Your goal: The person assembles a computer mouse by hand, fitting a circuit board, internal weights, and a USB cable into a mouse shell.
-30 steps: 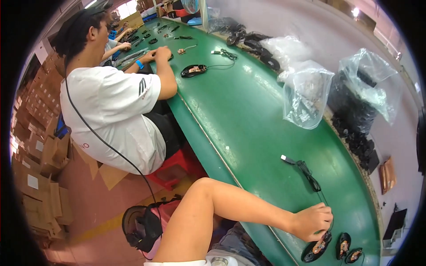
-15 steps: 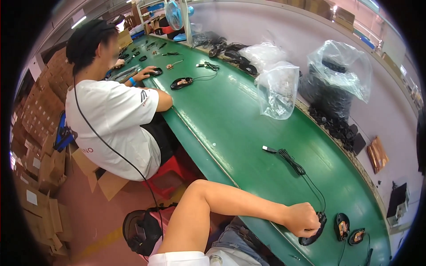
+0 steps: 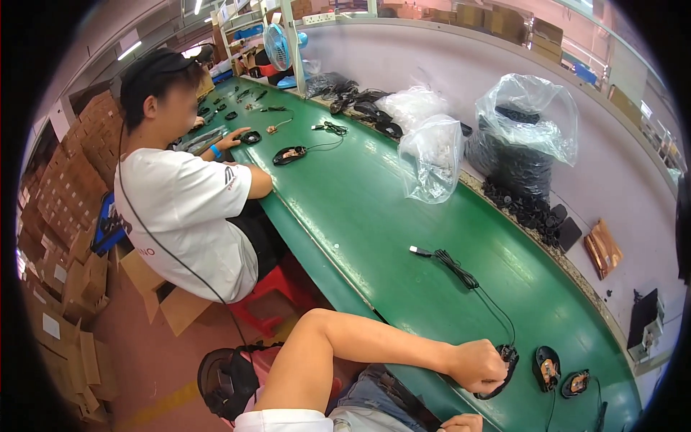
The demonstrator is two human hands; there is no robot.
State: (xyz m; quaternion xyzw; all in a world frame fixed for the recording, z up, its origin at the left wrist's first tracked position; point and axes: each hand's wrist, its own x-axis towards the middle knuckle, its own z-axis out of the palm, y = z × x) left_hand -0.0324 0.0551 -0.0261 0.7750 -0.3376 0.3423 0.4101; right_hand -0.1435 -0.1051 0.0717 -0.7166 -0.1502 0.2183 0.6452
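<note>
Left hand (image 3: 476,366) gripping a black plastic mouse shell (image 3: 502,374) on the long green table (image 3: 403,216).
Its black cable (image 3: 468,277) trails toward 11 o'clock; two open mouse halves (image 3: 547,366) lie at 3 o'clock; right hand (image 3: 461,423) barely visible, grip unclear.

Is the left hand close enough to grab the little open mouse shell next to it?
Probably yes. The left hand grips a black mouse shell, and the open mouse shell lies just beyond on bare green table.
</note>
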